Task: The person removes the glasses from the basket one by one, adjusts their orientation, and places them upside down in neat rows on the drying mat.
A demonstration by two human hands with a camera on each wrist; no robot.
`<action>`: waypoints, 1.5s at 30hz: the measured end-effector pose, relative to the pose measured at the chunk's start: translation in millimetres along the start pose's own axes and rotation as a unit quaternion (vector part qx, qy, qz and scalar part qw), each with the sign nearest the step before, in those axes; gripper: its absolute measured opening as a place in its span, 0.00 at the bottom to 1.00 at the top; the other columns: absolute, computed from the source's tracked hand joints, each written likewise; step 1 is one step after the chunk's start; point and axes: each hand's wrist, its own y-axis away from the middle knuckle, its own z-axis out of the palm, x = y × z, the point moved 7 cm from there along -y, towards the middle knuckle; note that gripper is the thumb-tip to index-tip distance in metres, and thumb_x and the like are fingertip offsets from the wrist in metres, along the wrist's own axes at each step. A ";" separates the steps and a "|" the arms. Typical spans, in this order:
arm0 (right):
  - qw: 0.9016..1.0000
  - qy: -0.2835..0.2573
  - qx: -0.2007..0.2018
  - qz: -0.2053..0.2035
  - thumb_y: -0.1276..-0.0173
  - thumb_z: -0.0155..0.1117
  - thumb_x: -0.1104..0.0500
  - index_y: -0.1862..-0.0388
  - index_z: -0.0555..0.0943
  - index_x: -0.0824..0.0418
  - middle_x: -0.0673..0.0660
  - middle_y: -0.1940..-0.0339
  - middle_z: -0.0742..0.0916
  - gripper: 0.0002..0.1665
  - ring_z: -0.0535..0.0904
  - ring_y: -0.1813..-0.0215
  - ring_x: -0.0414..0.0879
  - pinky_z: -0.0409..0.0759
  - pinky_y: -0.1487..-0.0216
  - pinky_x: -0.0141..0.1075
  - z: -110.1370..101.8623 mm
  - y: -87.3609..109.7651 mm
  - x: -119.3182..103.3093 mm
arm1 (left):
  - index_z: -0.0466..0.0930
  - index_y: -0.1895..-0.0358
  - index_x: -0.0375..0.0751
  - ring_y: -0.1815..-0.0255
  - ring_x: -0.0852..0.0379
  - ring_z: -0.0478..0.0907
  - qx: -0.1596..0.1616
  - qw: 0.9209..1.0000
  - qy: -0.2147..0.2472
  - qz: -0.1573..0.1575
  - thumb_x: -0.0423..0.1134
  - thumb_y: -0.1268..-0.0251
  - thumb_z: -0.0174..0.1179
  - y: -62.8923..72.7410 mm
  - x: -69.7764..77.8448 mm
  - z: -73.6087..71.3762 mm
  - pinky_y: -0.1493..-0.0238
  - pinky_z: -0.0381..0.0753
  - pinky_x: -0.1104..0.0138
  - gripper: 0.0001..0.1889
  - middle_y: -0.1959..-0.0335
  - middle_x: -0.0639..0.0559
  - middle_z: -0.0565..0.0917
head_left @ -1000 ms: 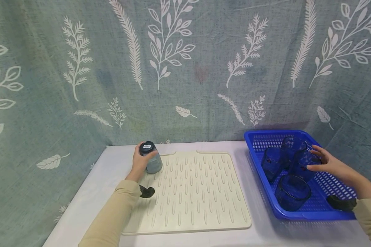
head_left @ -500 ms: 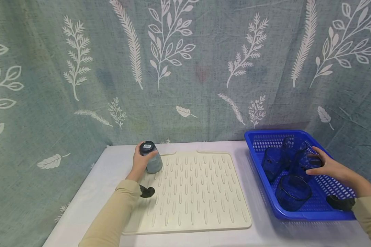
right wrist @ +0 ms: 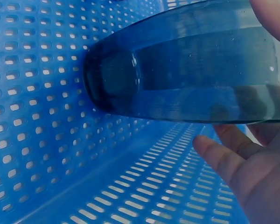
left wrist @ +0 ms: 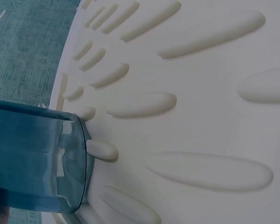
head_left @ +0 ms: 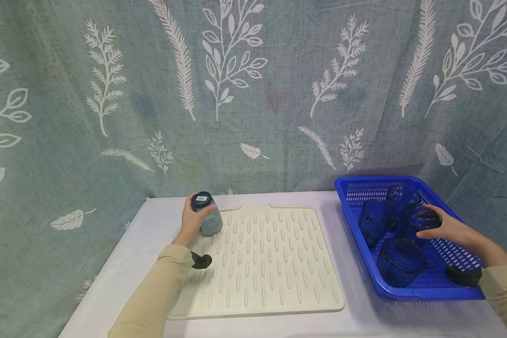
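Note:
At the far left corner of a cream ribbed drying mat (head_left: 262, 263), my left hand (head_left: 190, 221) grips a dark tinted glass (head_left: 211, 223), which stands upside down with its labelled base up. The left wrist view shows this glass's rim right at the mat. Over in the blue basket, my right hand (head_left: 454, 231) holds a blue-looking drinking glass (right wrist: 186, 70) near its open end, thumb on one side and fingers on the other. Its base points down to the basket floor. My palm and part of the rim are cut off in the right wrist view.
The blue perforated basket (head_left: 426, 294) stands at the right of the white table (head_left: 131, 249). Several glasses share it: a wide, short glass (head_left: 400, 264) in front, a taller glass (head_left: 373, 223) at left and another glass (head_left: 401, 197) behind. A patterned curtain (head_left: 279, 94) hangs at the back.
My right hand's thumb and fingers have drawn in slightly around the glass in the basket. My left hand and its glass stay in place.

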 end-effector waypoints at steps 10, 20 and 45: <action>1.000 0.016 0.011 0.008 0.38 0.62 0.55 0.33 0.42 0.79 0.78 0.38 0.63 0.51 0.66 0.43 0.65 0.76 0.58 0.35 -2.6 0.3 1.7 | 0.46 0.29 0.43 0.29 0.48 0.52 -0.005 1.000 0.007 -0.013 0.44 0.47 0.66 -0.4 1.0 2.1 0.30 0.52 0.58 0.45 0.31 0.42 0.57; 1.000 0.001 0.022 -0.004 0.39 0.62 0.56 0.34 0.47 0.78 0.77 0.39 0.66 0.48 0.66 0.53 0.22 0.74 0.60 0.29 -4.1 -0.3 2.0 | 0.48 0.30 0.43 0.30 0.48 0.53 0.001 1.000 0.017 -0.012 0.43 0.47 0.66 -0.7 1.1 -0.1 0.30 0.52 0.59 0.44 0.32 0.43 0.58; 0.996 -0.012 0.064 0.064 0.34 0.56 0.47 0.32 0.36 0.78 0.84 0.37 0.55 0.54 0.57 0.40 0.76 0.69 0.51 0.60 -23.9 7.5 6.5 | 0.49 0.30 0.42 0.31 0.47 0.55 0.008 1.000 0.000 -0.004 0.43 0.46 0.66 -2.2 0.0 -1.5 0.31 0.54 0.58 0.43 0.33 0.41 0.60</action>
